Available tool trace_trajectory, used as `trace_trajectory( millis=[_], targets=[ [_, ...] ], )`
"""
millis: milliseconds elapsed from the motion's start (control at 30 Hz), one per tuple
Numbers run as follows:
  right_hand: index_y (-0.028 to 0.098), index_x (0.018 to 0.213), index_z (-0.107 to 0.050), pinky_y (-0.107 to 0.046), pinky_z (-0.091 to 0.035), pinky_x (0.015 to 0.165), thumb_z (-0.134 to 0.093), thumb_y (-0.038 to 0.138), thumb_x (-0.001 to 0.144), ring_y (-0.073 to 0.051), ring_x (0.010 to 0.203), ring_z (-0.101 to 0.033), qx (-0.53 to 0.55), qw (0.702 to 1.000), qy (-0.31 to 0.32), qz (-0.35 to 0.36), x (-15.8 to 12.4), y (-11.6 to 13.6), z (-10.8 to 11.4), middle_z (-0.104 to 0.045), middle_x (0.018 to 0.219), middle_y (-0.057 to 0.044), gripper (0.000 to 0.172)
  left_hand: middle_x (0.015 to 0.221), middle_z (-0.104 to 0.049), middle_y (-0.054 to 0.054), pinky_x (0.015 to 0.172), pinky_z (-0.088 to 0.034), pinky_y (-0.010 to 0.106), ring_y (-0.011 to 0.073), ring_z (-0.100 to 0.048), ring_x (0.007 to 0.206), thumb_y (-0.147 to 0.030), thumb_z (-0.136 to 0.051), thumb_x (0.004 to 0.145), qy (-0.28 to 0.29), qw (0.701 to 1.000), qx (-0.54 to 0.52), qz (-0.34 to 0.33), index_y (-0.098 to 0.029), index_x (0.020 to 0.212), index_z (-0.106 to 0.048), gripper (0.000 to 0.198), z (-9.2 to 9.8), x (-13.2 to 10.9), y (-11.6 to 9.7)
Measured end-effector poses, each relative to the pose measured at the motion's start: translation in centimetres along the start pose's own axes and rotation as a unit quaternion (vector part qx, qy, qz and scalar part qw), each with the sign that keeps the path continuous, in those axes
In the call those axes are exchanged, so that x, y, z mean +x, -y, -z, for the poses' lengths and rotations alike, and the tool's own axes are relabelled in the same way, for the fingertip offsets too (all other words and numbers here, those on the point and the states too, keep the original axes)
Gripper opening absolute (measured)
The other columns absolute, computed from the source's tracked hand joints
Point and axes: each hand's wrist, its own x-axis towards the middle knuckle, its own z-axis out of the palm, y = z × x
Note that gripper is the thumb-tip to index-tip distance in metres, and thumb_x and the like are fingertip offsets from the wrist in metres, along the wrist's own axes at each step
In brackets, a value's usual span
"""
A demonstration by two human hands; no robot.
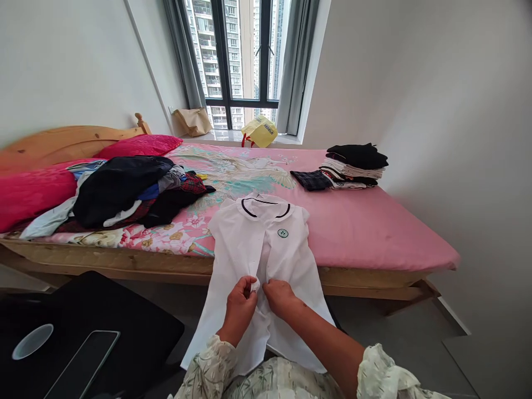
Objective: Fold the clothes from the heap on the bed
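Note:
A white shirt [236,244] with a dark-striped collar and a round green badge [283,233] lies front up, its collar end on the bed. The lower part hangs over the bed's edge toward my lap. My left hand [241,305] pinches the front edge on the left side, with a bit of white cloth bunched between thumb and fingers. Close beside it, my right hand [280,296] is closed on the opposite front edge. Between the two hands the shirt front stands slightly parted. Any button at my fingertips is hidden or too small to see.
Rumpled dark clothes [120,191] lie heaped on the bed's left side. Folded clothes [353,163] are stacked at the right. A phone [83,363] and a round white object [33,341] rest on a black surface at lower left. Paper bag [193,122] and yellow bag [260,131] stand by the window.

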Motion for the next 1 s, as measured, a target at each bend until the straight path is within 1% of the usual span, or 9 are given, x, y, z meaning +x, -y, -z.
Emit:
trace_trajectory(
  millis=[100, 200, 267, 333, 433, 567, 667, 800, 1000],
  targets=[
    [0.017, 0.083, -0.059, -0.026, -0.042, 0.064, -0.048, 0.008, 0.077, -0.018, 0.074, -0.062, 0.030, 0.999, -0.031, 0.001, -0.7, -0.3, 0.7, -0.065, 0.082, -0.006, 0.016, 0.074, -0.061, -0.002, 0.067, -0.045, 0.026, 0.0153, -0.059, 0.072, -0.025, -0.051, 0.069, 0.001, 1.000, 0.014, -0.005, -0.020, 0.094, -0.059, 0.027, 0.2, -0.1, -0.7],
    [0.019, 0.083, -0.054, -0.022, -0.041, 0.064, -0.043, 0.013, 0.081, -0.013, 0.071, -0.057, 0.099, 0.991, -0.094, 0.003, -1.9, -0.2, 1.2, -0.062, 0.078, -0.001, 0.013, 0.075, -0.060, -0.002, 0.069, -0.045, 0.026, 0.0146, -0.058, 0.071, -0.024, -0.051, 0.070, 0.014, 0.999, 0.031, -0.023, -0.021, 0.094, -0.059, 0.026, 0.1, -0.2, -1.4],
    [0.020, 0.077, -0.051, -0.021, -0.040, 0.062, -0.043, 0.013, 0.079, -0.011, 0.067, -0.053, 0.180, 0.972, -0.151, 0.012, -2.7, 0.1, 1.3, -0.058, 0.073, 0.001, 0.010, 0.073, -0.059, -0.002, 0.069, -0.045, 0.027, 0.0142, -0.056, 0.069, -0.024, -0.050, 0.071, 0.021, 0.998, 0.048, -0.034, -0.021, 0.096, -0.058, 0.026, -0.1, -0.3, -1.8],
    [0.020, 0.073, -0.049, -0.022, -0.039, 0.062, -0.045, 0.013, 0.077, -0.011, 0.064, -0.051, 0.250, 0.947, -0.201, 0.028, -3.3, 0.4, 1.1, -0.055, 0.070, 0.001, 0.009, 0.071, -0.057, -0.003, 0.068, -0.045, 0.027, 0.0141, -0.054, 0.067, -0.025, -0.050, 0.071, 0.027, 0.996, 0.070, -0.044, -0.021, 0.096, -0.057, 0.026, -0.2, -0.3, -2.2],
    [0.020, 0.073, -0.048, -0.022, -0.040, 0.062, -0.043, 0.013, 0.077, -0.012, 0.065, -0.049, 0.286, 0.927, -0.239, 0.046, -3.7, 0.5, 0.8, -0.053, 0.070, 0.000, 0.010, 0.071, -0.055, -0.002, 0.067, -0.045, 0.027, 0.0140, -0.053, 0.065, -0.027, -0.049, 0.073, 0.040, 0.992, 0.099, -0.068, -0.022, 0.099, -0.057, 0.028, -0.3, -0.4, -2.9],
    [0.020, 0.074, -0.046, -0.023, -0.040, 0.063, -0.039, 0.012, 0.078, -0.013, 0.067, -0.049, 0.283, 0.917, -0.272, 0.072, -3.8, 0.2, 0.3, -0.052, 0.073, -0.001, 0.012, 0.073, -0.057, -0.001, 0.068, -0.046, 0.027, 0.0141, -0.055, 0.066, -0.029, -0.048, 0.075, 0.065, 0.986, 0.120, -0.093, -0.021, 0.106, -0.056, 0.033, -0.1, -0.4, -3.3],
    [0.021, 0.075, -0.045, -0.024, -0.040, 0.065, -0.037, 0.009, 0.077, -0.014, 0.069, -0.049, 0.276, 0.912, -0.289, 0.090, -3.9, -0.2, -0.3, -0.050, 0.074, -0.001, 0.014, 0.072, -0.059, -0.002, 0.065, -0.045, 0.026, 0.0130, -0.055, 0.063, -0.027, -0.047, 0.075, 0.078, 0.989, 0.100, -0.082, -0.021, 0.111, -0.055, 0.037, 0.2, -0.4, -3.1],
    [0.021, 0.077, -0.044, -0.025, -0.040, 0.069, -0.037, 0.007, 0.078, -0.015, 0.073, -0.048, 0.275, 0.911, -0.289, 0.108, -4.1, -0.5, -0.7, -0.050, 0.076, -0.001, 0.016, 0.073, -0.063, -0.002, 0.064, -0.045, 0.024, 0.0121, -0.057, 0.063, -0.024, -0.045, 0.077, 0.094, 0.990, 0.075, -0.068, -0.021, 0.111, -0.056, 0.036, 0.4, -0.2, -2.8],
    [0.020, 0.076, -0.043, -0.026, -0.040, 0.070, -0.036, 0.005, 0.078, -0.015, 0.076, -0.047, 0.272, 0.911, -0.282, 0.129, -4.3, -0.6, -0.2, -0.049, 0.078, -0.002, 0.017, 0.072, -0.063, -0.003, 0.065, -0.044, 0.023, 0.0116, -0.057, 0.063, -0.019, -0.044, 0.076, 0.119, 0.978, 0.134, -0.107, -0.022, 0.112, -0.055, 0.038, 0.7, 0.3, -3.6]
  ],
)
